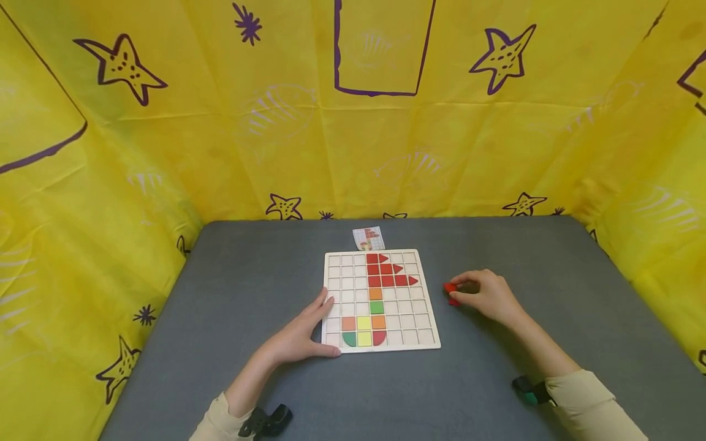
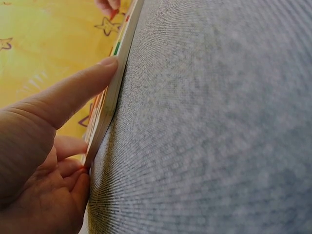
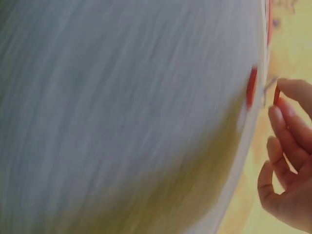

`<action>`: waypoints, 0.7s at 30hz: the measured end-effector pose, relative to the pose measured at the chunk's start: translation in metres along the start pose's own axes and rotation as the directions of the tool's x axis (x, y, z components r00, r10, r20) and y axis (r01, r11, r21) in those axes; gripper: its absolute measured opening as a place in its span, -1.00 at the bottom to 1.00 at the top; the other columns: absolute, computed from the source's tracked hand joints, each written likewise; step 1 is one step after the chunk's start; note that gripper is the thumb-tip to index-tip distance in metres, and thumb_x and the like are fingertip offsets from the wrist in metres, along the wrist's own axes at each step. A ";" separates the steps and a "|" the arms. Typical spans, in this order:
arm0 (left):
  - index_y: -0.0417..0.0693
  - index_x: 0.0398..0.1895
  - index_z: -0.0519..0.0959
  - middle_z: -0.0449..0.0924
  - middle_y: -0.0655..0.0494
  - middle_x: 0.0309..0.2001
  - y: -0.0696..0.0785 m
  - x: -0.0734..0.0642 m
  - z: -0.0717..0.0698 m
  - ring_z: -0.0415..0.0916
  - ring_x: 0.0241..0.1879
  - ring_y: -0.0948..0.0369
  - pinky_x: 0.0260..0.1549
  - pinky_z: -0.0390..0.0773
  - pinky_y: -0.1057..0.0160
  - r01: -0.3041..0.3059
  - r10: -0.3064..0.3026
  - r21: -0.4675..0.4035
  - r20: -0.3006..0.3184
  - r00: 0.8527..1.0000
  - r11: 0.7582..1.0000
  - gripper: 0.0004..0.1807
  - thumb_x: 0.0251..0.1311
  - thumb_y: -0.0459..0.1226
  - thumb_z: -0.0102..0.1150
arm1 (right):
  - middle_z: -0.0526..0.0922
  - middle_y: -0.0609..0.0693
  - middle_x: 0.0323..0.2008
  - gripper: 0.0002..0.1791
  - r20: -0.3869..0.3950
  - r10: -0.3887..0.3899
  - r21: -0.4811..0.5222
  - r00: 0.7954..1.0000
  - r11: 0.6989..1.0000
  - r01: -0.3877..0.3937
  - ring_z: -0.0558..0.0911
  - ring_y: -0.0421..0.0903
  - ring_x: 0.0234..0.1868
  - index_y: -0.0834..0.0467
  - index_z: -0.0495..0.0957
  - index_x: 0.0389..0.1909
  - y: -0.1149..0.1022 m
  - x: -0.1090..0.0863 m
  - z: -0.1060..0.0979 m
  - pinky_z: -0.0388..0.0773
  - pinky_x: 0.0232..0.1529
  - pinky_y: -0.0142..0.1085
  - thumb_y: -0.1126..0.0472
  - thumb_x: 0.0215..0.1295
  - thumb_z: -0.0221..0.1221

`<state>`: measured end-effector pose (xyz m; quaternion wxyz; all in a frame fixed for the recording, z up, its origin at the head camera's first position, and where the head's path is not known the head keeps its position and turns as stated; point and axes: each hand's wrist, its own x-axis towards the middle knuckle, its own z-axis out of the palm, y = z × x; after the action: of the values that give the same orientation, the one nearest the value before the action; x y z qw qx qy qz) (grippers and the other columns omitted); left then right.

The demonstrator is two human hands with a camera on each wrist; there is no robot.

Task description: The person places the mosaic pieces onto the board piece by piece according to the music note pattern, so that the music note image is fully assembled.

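Note:
A pale wooden grid board [image 1: 408,306] lies on the table. Red squares and pointed pieces fill parts of its upper rows, with orange, green and yellow pieces below. My left hand [image 1: 298,337] rests at the board's near left corner, thumb along the front edge, fingers against the left side. In the left wrist view the extended thumb [image 2: 83,90] touches the board's rim [image 2: 119,80]. Right of the board, my right hand [image 1: 488,297] pinches a small red piece [image 3: 277,95] between thumb and index finger. A second red piece [image 1: 454,302] lies on the table beneath it.
Behind the board's far edge lies a small printed card [image 1: 368,237] with a coloured grid picture. A grey cloth [image 1: 248,263] covers the table. Yellow patterned fabric [image 1: 220,153] hangs at the back and both sides. Each wrist wears a dark strapped device.

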<state>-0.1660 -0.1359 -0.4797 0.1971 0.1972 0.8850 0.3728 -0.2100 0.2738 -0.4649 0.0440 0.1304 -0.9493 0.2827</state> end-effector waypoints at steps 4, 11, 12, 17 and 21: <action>-0.05 0.50 -0.03 -0.33 0.01 0.54 0.000 0.000 0.000 -0.20 0.50 -0.03 0.31 0.10 -0.15 -0.003 0.003 0.001 -0.005 1.000 1.000 0.19 -0.15 0.06 0.46 | 0.67 -0.20 -0.34 -0.74 0.057 -0.095 0.053 0.994 0.994 0.092 0.48 -0.12 -0.25 -0.07 0.70 -0.24 -0.031 0.005 0.013 0.36 -0.21 -0.22 0.07 -0.02 0.43; -0.05 0.50 -0.02 -0.32 0.01 0.54 0.000 0.001 0.000 -0.20 0.50 -0.03 0.31 0.10 -0.15 -0.004 0.004 0.008 -0.012 1.000 1.000 0.18 -0.16 0.06 0.46 | 0.67 -0.26 -0.28 -0.77 0.189 -0.304 0.129 0.934 0.950 0.283 0.49 -0.12 -0.17 -0.09 0.67 -0.24 -0.075 0.020 0.037 0.38 -0.17 -0.24 0.06 0.03 0.40; -0.05 0.50 -0.02 -0.32 0.01 0.54 0.000 0.001 0.000 -0.20 0.50 -0.03 0.31 0.10 -0.15 -0.003 0.004 0.008 -0.011 1.000 1.000 0.18 -0.16 0.07 0.46 | 0.67 -0.28 -0.27 -0.78 0.197 -0.338 0.132 0.920 0.939 0.317 0.49 -0.14 -0.15 -0.09 0.67 -0.24 -0.079 0.023 0.041 0.38 -0.13 -0.25 0.06 0.04 0.39; -0.06 0.49 -0.01 -0.31 0.00 0.54 0.001 0.000 0.000 -0.20 0.49 -0.04 0.31 0.09 -0.16 0.000 0.000 0.004 -0.011 1.000 1.000 0.18 -0.16 0.06 0.46 | 0.67 -0.32 -0.27 -0.80 0.226 -0.460 0.129 0.858 0.888 0.442 0.51 -0.19 -0.15 -0.10 0.67 -0.24 -0.096 0.034 0.059 0.38 -0.08 -0.26 0.04 0.08 0.36; -0.05 0.49 -0.01 -0.31 0.00 0.54 0.001 0.000 0.000 -0.20 0.49 -0.04 0.31 0.09 -0.17 0.003 -0.003 0.001 -0.009 1.000 1.000 0.17 -0.15 0.05 0.46 | 0.66 -0.34 -0.26 -0.81 0.270 -0.490 0.100 0.829 0.871 0.482 0.47 -0.26 -0.12 -0.12 0.67 -0.23 -0.105 0.042 0.070 0.35 -0.06 -0.25 0.03 0.10 0.34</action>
<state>-0.1655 -0.1353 -0.4783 0.1934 0.1941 0.8865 0.3728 -0.2221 0.1417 -0.4615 -0.0255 0.4075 -0.8770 0.2532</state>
